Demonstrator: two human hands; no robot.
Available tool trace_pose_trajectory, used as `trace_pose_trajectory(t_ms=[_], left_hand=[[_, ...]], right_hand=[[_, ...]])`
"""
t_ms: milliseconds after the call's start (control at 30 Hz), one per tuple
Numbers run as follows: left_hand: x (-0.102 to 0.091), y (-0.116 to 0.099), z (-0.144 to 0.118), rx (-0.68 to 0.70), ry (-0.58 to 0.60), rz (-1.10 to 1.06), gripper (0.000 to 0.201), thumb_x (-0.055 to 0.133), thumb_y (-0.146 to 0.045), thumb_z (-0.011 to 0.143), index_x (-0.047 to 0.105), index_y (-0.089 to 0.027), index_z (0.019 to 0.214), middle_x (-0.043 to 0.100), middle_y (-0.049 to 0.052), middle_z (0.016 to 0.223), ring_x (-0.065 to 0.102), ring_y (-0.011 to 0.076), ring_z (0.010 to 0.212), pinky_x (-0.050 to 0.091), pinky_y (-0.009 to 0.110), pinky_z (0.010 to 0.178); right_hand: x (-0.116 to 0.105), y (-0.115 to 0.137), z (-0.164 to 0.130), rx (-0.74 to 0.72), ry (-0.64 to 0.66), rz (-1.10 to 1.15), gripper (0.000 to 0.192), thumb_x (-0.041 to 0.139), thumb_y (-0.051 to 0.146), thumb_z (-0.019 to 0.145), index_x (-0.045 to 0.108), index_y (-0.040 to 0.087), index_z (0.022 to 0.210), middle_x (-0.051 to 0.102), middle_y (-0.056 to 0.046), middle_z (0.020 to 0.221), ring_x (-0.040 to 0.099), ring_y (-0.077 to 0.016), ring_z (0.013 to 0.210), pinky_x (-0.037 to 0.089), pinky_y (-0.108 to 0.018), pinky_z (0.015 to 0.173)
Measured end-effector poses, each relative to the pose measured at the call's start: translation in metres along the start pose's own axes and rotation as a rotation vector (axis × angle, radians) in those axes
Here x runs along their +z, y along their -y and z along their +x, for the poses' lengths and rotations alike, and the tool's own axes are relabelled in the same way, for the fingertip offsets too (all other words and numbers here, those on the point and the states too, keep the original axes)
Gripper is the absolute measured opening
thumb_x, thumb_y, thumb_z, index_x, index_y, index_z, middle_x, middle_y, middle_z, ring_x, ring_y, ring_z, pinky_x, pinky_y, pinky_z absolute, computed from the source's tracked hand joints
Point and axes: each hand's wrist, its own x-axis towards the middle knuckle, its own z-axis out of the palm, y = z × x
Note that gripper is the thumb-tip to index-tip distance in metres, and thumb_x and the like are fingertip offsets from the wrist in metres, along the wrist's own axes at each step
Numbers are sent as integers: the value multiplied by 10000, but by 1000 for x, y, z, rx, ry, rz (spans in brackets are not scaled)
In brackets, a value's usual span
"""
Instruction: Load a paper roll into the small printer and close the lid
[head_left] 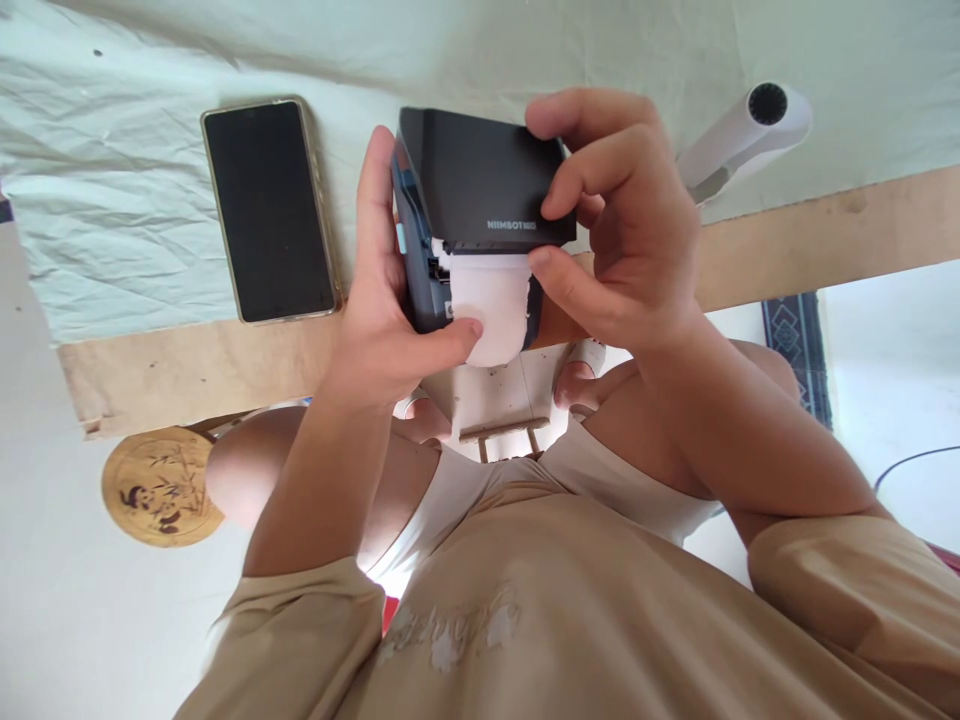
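Observation:
A dark label printer (pixel 480 180) marked NIIMBOT is held up near the table's front edge, its black lid partly raised. White label paper (pixel 491 305) hangs out below the lid. My left hand (pixel 390 280) grips the printer's left side, with the thumb pressed on the paper and the fingers behind the body. At the lid's right edge, my right hand (pixel 622 210) pinches the cover between its fingers and thumb. The inside of the printer is mostly hidden by the lid and paper.
A phone (pixel 270 210) with a dark screen lies at the left on the pale green cloth (pixel 465 50). A white cylindrical device (pixel 742 140) rests to the right. The wooden table edge (pixel 825 235) runs across, above my legs. A round wooden stool (pixel 161 487) stands lower left.

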Motion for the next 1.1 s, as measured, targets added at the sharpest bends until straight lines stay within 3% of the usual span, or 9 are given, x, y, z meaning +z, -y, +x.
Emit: trace_pose_trajectory(t_ms=[200,300,367,567,733,800,900,1000,1100], left_hand=[[-6,3,3,53,92,53,1161,824,-142,457,235,-472,1401,406,-24,1449,390,303,1421,528,482,1017],[0,-1,2,-28,-35,-26,1049,813,-119,478,347,-450,1357,439,-14,1446,435,289,1387,557,444,996],[2,-3,1,-47,-60,-49,1010,795,-100,496,369,-450,1341,425,-14,1465,467,282,1357,572,431,971],[-1,-1,2,-8,71,-25,1051,804,-95,500,313,-469,1350,384,-29,1462,457,260,1361,551,432,986],[2,-3,2,-6,9,-49,967,809,-161,542,348,-458,1339,413,-34,1451,438,268,1380,502,480,1077],[4,-3,2,37,42,-67,931,830,-222,543,376,-453,1323,418,-40,1439,433,274,1383,494,478,1078],[7,0,1,93,-48,-113,752,800,-406,615,466,-345,1286,550,18,1271,564,262,1235,536,449,986],[10,0,-3,74,-161,-117,551,743,-451,695,577,-202,1157,638,29,974,675,198,935,574,357,756],[15,-3,-6,12,-199,-142,393,750,-362,711,630,-174,1034,638,8,872,659,129,746,512,249,572]], right_hand=[[-2,-3,-1,-33,32,-85,127,562,280,808,539,223,919,523,-21,1286,535,-172,1211,562,-331,901],[-2,-1,-1,-36,56,-88,113,565,246,799,532,221,904,516,-26,1286,526,-167,1231,513,-371,1035],[-2,-1,0,-45,64,-82,120,567,224,789,527,224,902,514,-25,1279,523,-166,1238,479,-379,1087],[-2,-1,1,-40,91,-63,140,560,231,778,520,240,912,491,-29,1285,503,-177,1254,462,-386,1100],[0,2,0,17,93,0,110,539,294,828,535,221,911,480,-58,1293,474,-174,1285,377,-405,1198],[2,4,-1,87,78,58,190,555,342,840,521,237,994,469,-47,1306,456,-161,1298,452,-365,1136],[8,5,-2,181,92,212,503,623,428,799,406,255,1218,393,-43,1393,432,-147,1311,534,-262,993],[13,1,-4,237,167,380,728,653,444,766,261,234,1342,413,-52,1349,546,-107,1094,550,-215,845],[15,-4,-5,266,236,411,741,634,446,784,210,259,1362,504,-14,1155,572,-73,903,543,-210,757]])
